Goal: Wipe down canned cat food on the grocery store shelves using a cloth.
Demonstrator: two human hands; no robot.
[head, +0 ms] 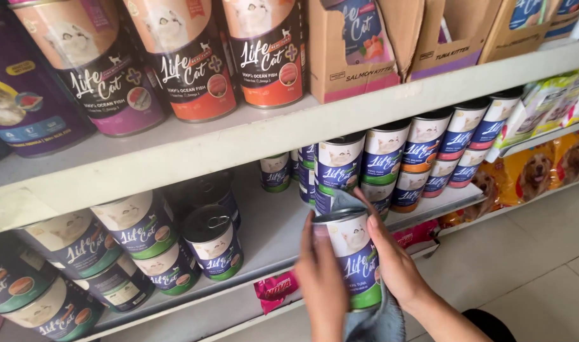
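I hold a pet food can [356, 256] with a white, blue and green label upright in front of the lower shelf. My left hand [320, 282] presses its left side. On the can's right, my right hand [391, 253] grips it together with a grey-blue cloth [378, 320], which wraps over the can's top and hangs down below it.
The white lower shelf [270, 221] carries stacked cans of the same kind at left [143, 225] and in a row at right [391, 155]. Taller cans [188, 57] and cardboard boxes [359, 47] stand on the upper shelf. Yellow pet food bags [543, 168] sit far right, over a tiled floor.
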